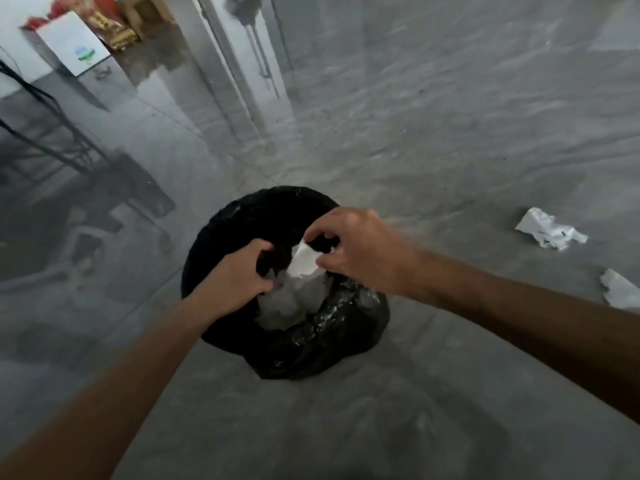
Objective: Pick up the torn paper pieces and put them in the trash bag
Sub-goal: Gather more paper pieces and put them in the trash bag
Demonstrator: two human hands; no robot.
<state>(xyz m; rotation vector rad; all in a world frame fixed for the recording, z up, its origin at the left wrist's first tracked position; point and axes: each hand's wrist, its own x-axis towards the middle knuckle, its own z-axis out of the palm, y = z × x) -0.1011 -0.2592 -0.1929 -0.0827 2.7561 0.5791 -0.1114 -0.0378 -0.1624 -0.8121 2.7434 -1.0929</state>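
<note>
A black trash bag [311, 341] stands open on the grey floor in the middle of the view. White paper [287, 303] lies inside it. My left hand [232, 275] grips the bag's rim on the left side. My right hand [360, 247] hovers over the opening and pinches a white paper piece [304, 261] between thumb and fingers. Two more torn paper pieces lie on the floor to the right: one [550, 230] further away and one [620, 289] at the right edge.
A white box [76, 46] and red and gold packages [104, 22] stand at the far left against the wall. Black table legs [52, 133] rise on the left. A light door frame [235, 64] runs up the middle.
</note>
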